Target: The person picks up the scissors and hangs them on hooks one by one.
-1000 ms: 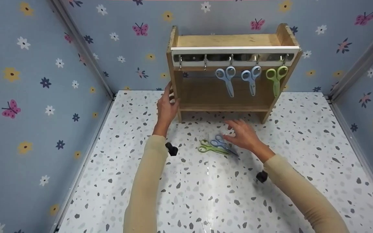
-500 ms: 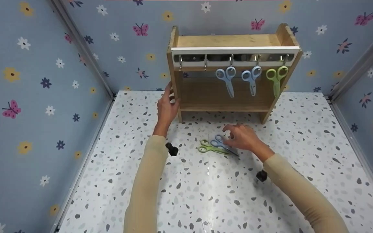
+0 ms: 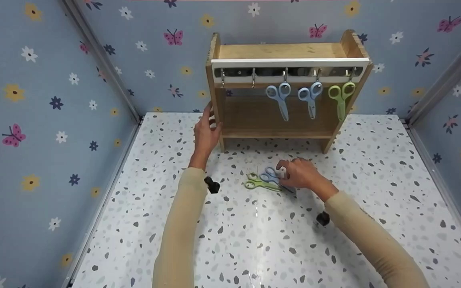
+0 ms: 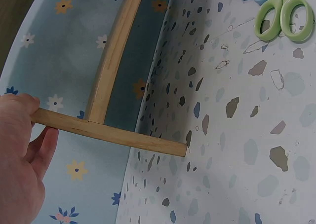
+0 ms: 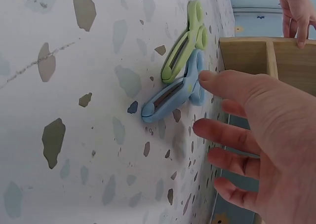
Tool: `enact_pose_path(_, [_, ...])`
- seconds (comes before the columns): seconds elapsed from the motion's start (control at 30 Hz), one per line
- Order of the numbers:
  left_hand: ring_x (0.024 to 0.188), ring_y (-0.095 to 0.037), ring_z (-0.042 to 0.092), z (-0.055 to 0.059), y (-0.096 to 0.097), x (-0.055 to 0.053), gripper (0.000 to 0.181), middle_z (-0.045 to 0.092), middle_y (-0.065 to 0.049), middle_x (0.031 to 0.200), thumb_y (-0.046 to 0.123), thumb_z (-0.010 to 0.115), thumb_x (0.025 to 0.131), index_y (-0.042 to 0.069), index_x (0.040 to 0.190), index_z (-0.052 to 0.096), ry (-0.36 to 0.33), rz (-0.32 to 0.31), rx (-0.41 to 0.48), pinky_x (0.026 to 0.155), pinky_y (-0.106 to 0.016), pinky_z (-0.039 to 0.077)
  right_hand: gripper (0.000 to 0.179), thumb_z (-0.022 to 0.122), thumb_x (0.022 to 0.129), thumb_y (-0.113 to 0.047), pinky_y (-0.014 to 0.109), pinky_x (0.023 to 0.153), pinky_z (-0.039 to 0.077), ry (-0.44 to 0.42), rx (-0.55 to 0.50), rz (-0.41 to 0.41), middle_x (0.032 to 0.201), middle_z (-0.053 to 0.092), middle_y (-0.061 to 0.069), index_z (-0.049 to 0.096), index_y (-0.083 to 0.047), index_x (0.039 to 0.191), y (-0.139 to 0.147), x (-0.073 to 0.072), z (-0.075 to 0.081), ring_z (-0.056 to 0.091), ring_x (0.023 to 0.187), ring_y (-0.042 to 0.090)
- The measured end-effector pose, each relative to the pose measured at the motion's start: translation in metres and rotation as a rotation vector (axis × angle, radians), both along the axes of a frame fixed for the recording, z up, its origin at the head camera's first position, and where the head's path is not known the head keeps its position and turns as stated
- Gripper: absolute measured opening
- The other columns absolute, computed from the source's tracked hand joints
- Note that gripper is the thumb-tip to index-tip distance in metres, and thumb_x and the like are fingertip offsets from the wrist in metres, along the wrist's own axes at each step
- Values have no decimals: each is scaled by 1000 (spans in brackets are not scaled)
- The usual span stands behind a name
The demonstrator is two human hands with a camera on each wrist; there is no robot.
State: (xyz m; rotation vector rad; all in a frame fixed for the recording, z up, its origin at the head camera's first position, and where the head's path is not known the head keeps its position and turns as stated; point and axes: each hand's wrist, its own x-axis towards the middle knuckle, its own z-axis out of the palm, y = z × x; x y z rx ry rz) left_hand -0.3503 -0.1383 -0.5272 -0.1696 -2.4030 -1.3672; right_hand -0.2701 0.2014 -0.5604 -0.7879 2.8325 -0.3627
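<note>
My left hand [image 3: 207, 134] grips the left side panel of a wooden rack [image 3: 278, 132], thumb in front and fingers behind. In the left wrist view, that hand [image 4: 22, 155] holds the panel's edge [image 4: 123, 136]. My right hand [image 3: 300, 173] is over the blue scissors [image 3: 269, 175] lying on the table. Seen from the right wrist, its thumb is at the handle of the blue scissors [image 5: 170, 98], and the other fingers are spread apart from them. Green scissors [image 3: 256, 183] lie against the blue pair, their handles pointing left.
A hook rail [image 3: 234, 72] crosses the rack's front. On its right-hand hooks hang two light-blue scissors [image 3: 282, 102] [image 3: 311, 100] and one green pair of scissors [image 3: 341, 100]; two hooks at left carry nothing. Flowered walls [image 3: 54, 160] enclose the speckled table [image 3: 234, 240].
My right hand has lowered toward the blue scissors, its thumb and forefinger drawing nearer each other. The left hand has stayed on the rack, and the scissors have not moved.
</note>
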Motion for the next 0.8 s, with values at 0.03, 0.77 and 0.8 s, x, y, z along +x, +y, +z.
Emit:
enact_pose_path(0.03, [136, -44, 75, 0, 0, 0, 74, 61, -26, 164, 6, 69, 111, 11, 177, 36, 4, 2, -2, 108, -52, 68, 44, 89, 97, -30, 53, 78, 66, -17, 4, 4, 98, 87, 9, 75, -13, 135, 0, 0, 0, 80, 86, 28])
enact_pose_path(0.77, [136, -43, 75, 0, -1, 0, 74, 62, -27, 162, 6, 69, 111, 10, 177, 36, 8, -5, -1, 107, -50, 69, 41, 91, 94, -25, 43, 71, 60, -88, 42, 31, 95, 84, 7, 78, -14, 132, 1, 0, -8, 74, 81, 21])
enact_pose_path(0.8, [135, -43, 76, 0, -1, 0, 74, 62, -27, 161, 6, 69, 111, 10, 176, 36, 13, -5, -4, 107, -51, 69, 41, 91, 94, -25, 43, 72, 61, -93, 45, 29, 96, 84, 7, 78, -14, 131, 1, 0, -8, 75, 82, 22])
